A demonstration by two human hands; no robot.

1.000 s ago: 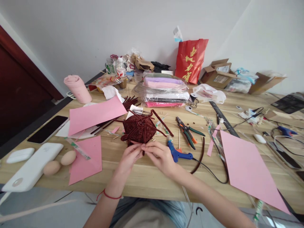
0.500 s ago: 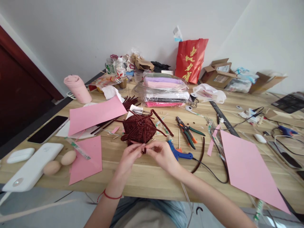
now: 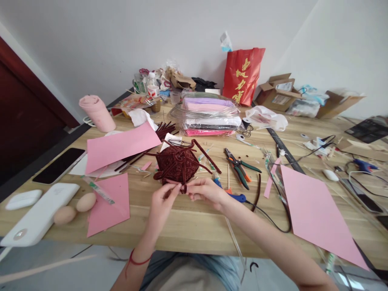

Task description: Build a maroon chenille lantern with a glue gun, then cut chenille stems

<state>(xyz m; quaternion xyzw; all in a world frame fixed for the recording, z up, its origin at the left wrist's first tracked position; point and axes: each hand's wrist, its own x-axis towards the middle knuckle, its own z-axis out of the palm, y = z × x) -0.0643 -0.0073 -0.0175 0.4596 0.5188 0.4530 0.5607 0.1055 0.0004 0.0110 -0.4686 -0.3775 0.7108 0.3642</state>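
Note:
A dark reddish-brown woven piece of pipe cleaners (image 3: 176,163) sits on the table just beyond my hands, with loose stems sticking out of its top and sides. At its near edge is a small curled pipe cleaner end (image 3: 184,188). My left hand (image 3: 165,196) pinches this end from the left, thumb and fingertips together. From the right, my right hand (image 3: 207,190) pinches the same end, its other fingers curled in. The fingertips of both hands nearly meet. A blue glue gun (image 3: 238,197) lies partly hidden behind my right forearm.
Pliers (image 3: 239,167) lie to the right, beside a loose brown stem (image 3: 257,192). Pink sheets (image 3: 318,214) lie on both sides. Two eggs (image 3: 86,202), a white power bank (image 3: 42,212) and a phone (image 3: 59,165) are at left. Wrapped bundles (image 3: 212,115) and a red bag (image 3: 242,76) stand behind.
My right hand has shifted slightly and turned, with its fingers now more curled at the stem end. My left hand still pinches there. The woven piece stays in place.

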